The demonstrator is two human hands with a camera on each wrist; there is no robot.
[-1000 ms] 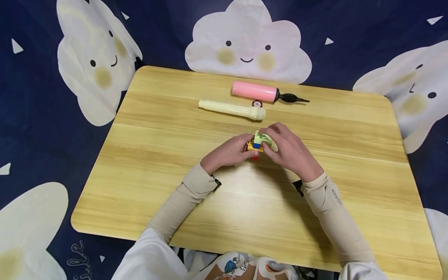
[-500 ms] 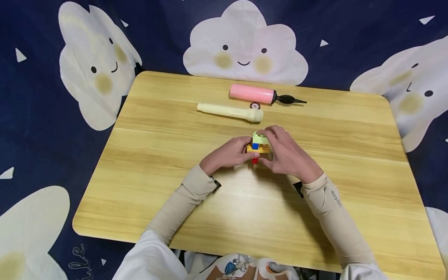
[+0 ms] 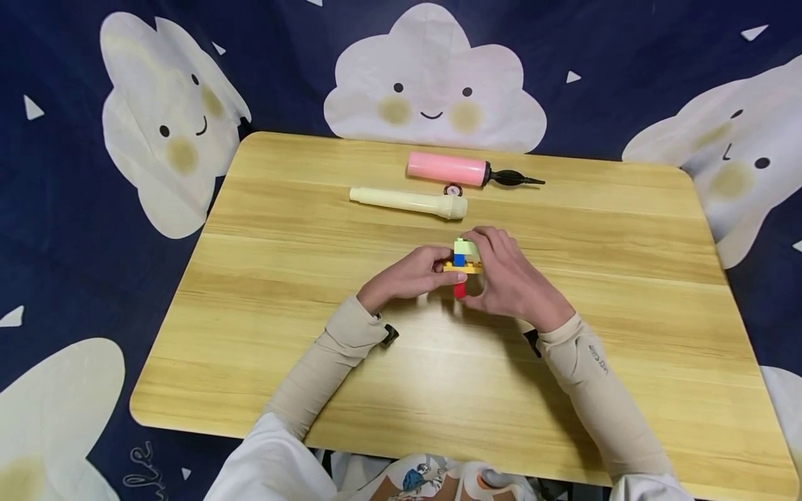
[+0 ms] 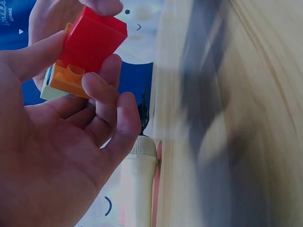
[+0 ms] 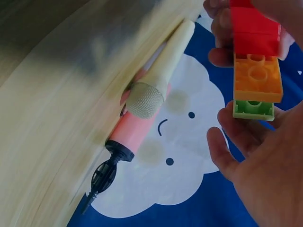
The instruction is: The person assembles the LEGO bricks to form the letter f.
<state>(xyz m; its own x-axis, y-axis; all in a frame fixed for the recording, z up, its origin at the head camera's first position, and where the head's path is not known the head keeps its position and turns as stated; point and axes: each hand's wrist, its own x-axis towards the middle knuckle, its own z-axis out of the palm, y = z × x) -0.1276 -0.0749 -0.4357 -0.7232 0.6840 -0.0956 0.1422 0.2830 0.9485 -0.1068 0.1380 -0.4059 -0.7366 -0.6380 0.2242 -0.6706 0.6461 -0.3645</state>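
Note:
Both hands hold a stack of toy building bricks above the wooden table. From the top come a light green brick point(image 3: 464, 246), a blue brick point(image 3: 459, 260), an orange brick point(image 3: 448, 268) and a red brick point(image 3: 460, 288). My left hand point(image 3: 416, 273) grips the stack at its left, thumb across the front near the orange and red bricks. My right hand point(image 3: 514, 282) spans the stack from the right, fingers over the green brick and thumb at the bottom of the red brick. The hollow underside of the orange brick point(image 5: 258, 78) shows in the right wrist view.
Behind the hands on the table point(image 3: 282, 278) lie a cream toy microphone point(image 3: 407, 202), a pink hand pump point(image 3: 447, 169) with a black nozzle, and a small round dark-rimmed token point(image 3: 453, 190). A navy cloth with cloud faces point(image 3: 438, 83) surrounds the table.
The right thumb has moved down from the green brick to the red brick's bottom. The stack has turned more upright, so more of the red brick shows. The head view has shifted slightly.

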